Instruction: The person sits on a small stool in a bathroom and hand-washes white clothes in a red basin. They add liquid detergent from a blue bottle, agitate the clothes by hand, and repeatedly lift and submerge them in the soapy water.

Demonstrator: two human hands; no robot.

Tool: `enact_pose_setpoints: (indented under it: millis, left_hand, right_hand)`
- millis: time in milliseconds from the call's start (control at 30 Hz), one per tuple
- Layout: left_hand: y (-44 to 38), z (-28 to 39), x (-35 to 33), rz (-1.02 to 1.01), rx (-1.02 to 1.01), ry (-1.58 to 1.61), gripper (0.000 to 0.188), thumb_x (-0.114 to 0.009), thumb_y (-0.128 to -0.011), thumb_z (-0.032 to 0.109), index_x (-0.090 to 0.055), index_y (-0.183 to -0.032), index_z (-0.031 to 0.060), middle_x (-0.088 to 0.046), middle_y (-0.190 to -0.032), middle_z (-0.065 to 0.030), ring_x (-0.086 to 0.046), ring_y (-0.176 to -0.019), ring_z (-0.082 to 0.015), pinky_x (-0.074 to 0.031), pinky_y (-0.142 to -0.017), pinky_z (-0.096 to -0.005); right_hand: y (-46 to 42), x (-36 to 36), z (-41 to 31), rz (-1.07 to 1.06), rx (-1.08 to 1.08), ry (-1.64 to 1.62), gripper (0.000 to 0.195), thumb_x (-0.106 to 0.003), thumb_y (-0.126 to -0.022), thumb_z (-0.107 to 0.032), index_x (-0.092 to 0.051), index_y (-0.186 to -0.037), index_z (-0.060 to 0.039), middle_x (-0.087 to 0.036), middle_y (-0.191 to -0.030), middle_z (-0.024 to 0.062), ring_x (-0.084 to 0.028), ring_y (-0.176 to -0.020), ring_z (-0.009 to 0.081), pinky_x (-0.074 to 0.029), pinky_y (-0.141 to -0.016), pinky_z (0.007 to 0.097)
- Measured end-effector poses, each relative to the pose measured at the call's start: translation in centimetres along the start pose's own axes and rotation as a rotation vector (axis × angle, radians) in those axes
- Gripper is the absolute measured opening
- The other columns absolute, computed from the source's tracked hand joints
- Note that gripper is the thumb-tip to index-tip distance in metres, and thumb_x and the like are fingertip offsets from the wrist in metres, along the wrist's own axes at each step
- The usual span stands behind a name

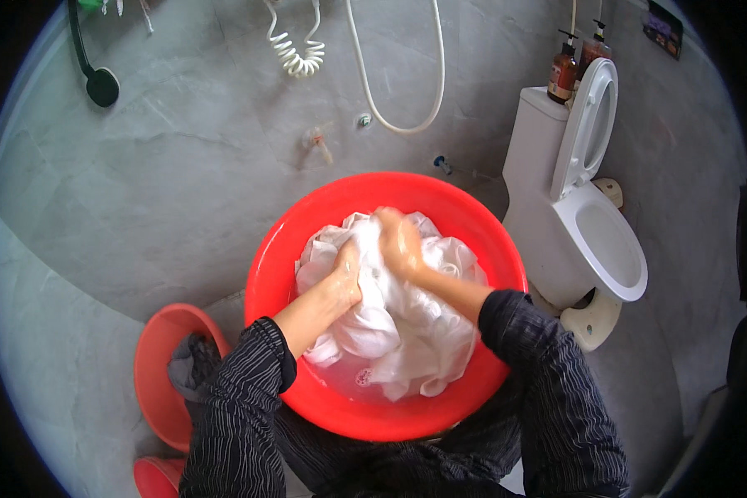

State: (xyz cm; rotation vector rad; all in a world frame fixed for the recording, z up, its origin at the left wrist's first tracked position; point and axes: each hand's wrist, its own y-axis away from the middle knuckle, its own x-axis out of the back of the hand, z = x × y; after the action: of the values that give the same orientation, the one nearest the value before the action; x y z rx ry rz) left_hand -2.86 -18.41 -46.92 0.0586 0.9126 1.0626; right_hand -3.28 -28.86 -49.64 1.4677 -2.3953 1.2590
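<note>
A large red plastic basin [386,429] stands before me, between my knees. Wet white cloth [373,330] is heaped in it, with cloudy, sudsy water [342,376] showing near its front. My left hand [347,274] grips a bunched fold from the left side, its fingertips hidden in the fabric. Opposite it, my right hand [401,246] is curled over the same cloth, wet and slightly blurred. A foamy white stretch of the cloth lies between the two hands.
To the left, a red bucket [155,373] holds dark cloth [193,367]; another red container [155,476] is below it. A white toilet [535,187] with raised lid stands right, pump bottles [562,71] on its tank. A hose [439,62] and taps [317,143] are on the wall.
</note>
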Motion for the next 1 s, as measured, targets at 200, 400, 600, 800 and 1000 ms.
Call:
enact_pose_setpoints:
  millis: [200,400,600,800,1000]
  left_hand:
    - [1.8,4.9,2.1,0.086,-0.549,-1.88,0.047,-0.052,-0.077,0.027,-0.043,-0.118,0.0068,-0.039,-0.126,-0.0162,-0.04,-0.114,-0.0297,-0.037,-0.089,-0.0439]
    - [1.4,0.4,4.4,-0.092,-0.33,-2.383,0.089,-0.065,-0.061,0.033,-0.022,-0.133,0.003,-0.004,-0.14,-0.0194,-0.002,-0.13,-0.0345,-0.011,-0.101,-0.0508]
    - [0.8,-3.6,3.8,-0.023,-0.195,-2.845,0.082,-0.052,-0.072,0.042,-0.017,-0.134,0.0008,-0.001,-0.141,-0.0195,0.007,-0.131,-0.0341,0.001,-0.104,-0.0452]
    - [-0.3,-4.2,4.6,0.112,-0.522,-2.839,0.06,-0.049,-0.076,0.035,-0.041,-0.123,-0.0014,-0.026,-0.135,-0.0221,-0.021,-0.127,-0.0328,-0.021,-0.101,-0.0427]
    - [-2.5,2.7,1.7,0.214,-0.082,-0.302,0.024,-0.04,-0.081,0.025,-0.057,-0.087,0.0082,-0.059,-0.084,-0.0108,-0.057,-0.079,-0.0224,-0.048,-0.069,-0.0373]
  right_hand:
    - [-5.0,6.3,2.3,-0.84,0.136,-0.132,0.023,-0.047,-0.072,-0.012,-0.057,-0.089,-0.0001,-0.056,-0.094,0.0173,-0.051,-0.093,0.0312,-0.039,-0.081,0.038]
    - [-1.5,4.3,-0.1,-1.271,0.168,0.351,0.05,-0.05,-0.077,-0.025,-0.041,-0.121,-0.0048,-0.029,-0.131,0.0135,-0.031,-0.119,0.0358,-0.027,-0.098,0.0417]
    - [5.2,2.7,-0.1,-1.288,0.235,0.994,0.078,-0.049,-0.075,-0.032,-0.007,-0.138,-0.0131,0.002,-0.144,0.0067,-0.007,-0.129,0.0396,-0.02,-0.099,0.0497]
    - [4.1,1.7,3.8,-0.935,0.666,0.819,0.042,-0.051,-0.073,-0.018,-0.054,-0.114,-0.0103,-0.033,-0.133,0.0151,-0.034,-0.121,0.0293,-0.032,-0.091,0.0448]
    - [-1.0,2.7,0.2,-0.235,-0.29,-0.257,0.029,-0.048,-0.067,-0.003,-0.06,-0.093,0.0007,-0.06,-0.094,0.0175,-0.056,-0.089,0.0307,-0.043,-0.08,0.0317]
